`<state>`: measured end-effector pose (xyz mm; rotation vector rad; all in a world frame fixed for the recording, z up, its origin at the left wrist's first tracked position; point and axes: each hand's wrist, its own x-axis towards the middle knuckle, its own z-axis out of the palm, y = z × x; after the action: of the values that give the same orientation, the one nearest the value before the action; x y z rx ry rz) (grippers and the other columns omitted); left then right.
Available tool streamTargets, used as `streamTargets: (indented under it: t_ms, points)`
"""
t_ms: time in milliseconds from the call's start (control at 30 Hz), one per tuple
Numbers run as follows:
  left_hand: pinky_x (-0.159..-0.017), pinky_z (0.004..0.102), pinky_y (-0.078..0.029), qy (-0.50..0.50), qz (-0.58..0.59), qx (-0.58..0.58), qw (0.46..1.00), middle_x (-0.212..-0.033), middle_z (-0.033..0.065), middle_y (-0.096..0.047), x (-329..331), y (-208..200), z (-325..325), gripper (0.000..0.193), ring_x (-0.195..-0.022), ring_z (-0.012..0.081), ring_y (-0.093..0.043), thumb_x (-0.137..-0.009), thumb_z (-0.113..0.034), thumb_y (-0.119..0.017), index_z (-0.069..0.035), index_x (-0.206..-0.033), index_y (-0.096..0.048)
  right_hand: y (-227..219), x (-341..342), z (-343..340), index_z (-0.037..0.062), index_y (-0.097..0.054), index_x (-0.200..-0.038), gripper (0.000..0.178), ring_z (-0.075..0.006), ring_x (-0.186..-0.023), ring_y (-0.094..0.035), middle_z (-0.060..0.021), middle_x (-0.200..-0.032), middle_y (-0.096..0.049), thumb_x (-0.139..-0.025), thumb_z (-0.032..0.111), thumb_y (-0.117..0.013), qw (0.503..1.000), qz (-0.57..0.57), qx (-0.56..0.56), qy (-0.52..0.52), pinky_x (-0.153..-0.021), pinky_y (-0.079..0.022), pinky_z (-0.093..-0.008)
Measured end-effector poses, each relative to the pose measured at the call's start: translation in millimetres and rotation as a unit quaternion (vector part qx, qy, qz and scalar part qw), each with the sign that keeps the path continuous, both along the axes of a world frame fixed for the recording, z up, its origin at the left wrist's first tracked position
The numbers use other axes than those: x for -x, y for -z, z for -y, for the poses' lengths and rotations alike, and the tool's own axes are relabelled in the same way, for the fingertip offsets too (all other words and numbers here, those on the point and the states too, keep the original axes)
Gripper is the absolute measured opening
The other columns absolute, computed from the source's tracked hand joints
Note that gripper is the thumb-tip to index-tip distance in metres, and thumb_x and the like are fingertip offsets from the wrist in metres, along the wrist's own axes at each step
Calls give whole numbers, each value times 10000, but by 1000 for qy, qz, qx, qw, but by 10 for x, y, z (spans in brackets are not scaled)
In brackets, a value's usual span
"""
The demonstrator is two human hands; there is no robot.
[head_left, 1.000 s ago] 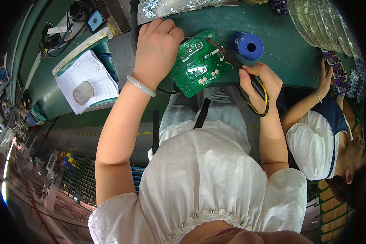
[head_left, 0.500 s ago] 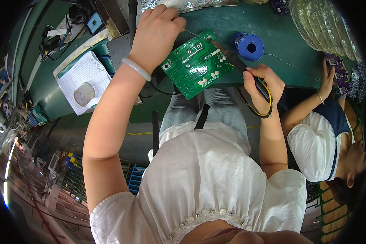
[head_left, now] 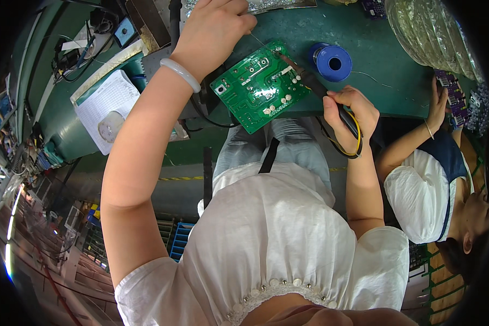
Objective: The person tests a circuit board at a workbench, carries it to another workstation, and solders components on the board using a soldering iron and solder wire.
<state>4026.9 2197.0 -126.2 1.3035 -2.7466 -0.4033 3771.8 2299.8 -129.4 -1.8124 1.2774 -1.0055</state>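
A green circuit board [head_left: 248, 103] lies tilted at the near edge of the bench, with white and silvery parts on it. My right hand [head_left: 354, 113] is closed round the handle of a soldering iron [head_left: 316, 86], whose tip meets the board's far corner. Beyond the board's left side, my left hand [head_left: 218, 27] pinches a thin solder wire [head_left: 258, 39] that runs down to the same corner, by the iron's tip. A blue spool [head_left: 334, 62] stands right of the board, a loose strand of wire trailing from it.
At left lies a sheet of paper [head_left: 106, 106] with a round translucent disc [head_left: 111, 126] on it. A coiled, clear plastic-wrapped bundle [head_left: 434, 38] sits at the far right. Beside me another person's hand [head_left: 436, 108] holds a purple circuit board [head_left: 453, 100]. Dark cables hang near the board.
My left hand and forearm have shifted slightly outward and away from me, still with the solder wire. The board has moved a little left; the iron stays at its corner.
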Motion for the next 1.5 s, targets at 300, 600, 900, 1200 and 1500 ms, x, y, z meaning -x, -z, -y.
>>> streamTargets:
  t_ms: [300,600,900,1200,1500]
  points:
    - [-774,347,-410,2,-17,8,1000,-852,60,-562,-15,62,32,93,-888,231,-526,-744,-163,-600,-91,-746,-658,6,6,9,-16,-604,-759,148,-224,-565,-595,-134,-693,-643,-684,-38,-730,1000,5,5,-4,-551,-473,-284]
    - [-788,341,-418,42,-3,31,999,-867,63,-541,11,76,104,123,-904,227,-522,-750,-169,-564,-81,-739,-649,-20,-14,48,-1,-610,-762,164,-230,-556,-584,-113,-667,-625,-670,-33,-742,1000,-9,16,-18,-544,-473,-292]
    - [-804,339,-422,54,1,35,998,-873,70,-536,2,129,133,142,-913,226,-521,-756,-177,-553,-72,-741,-647,-101,49,179,17,-633,-811,216,-225,-607,-599,-97,-708,-636,-651,13,-777,994,-69,2,-83,-594,-497,-296]
    - [-808,346,-421,50,5,36,998,-880,72,-540,-10,164,109,137,-919,227,-525,-755,-170,-557,-70,-733,-647,-78,13,180,24,-638,-803,217,-231,-585,-592,-96,-682,-617,-635,11,-774,993,-66,19,-92,-573,-495,-296]
    - [-811,340,-423,49,5,32,998,-876,74,-547,4,142,157,151,-916,228,-530,-754,-169,-543,-73,-749,-660,-103,43,229,22,-637,-800,212,-230,-586,-593,-96,-681,-616,-639,16,-775,994,-73,14,-86,-563,-492,-295]
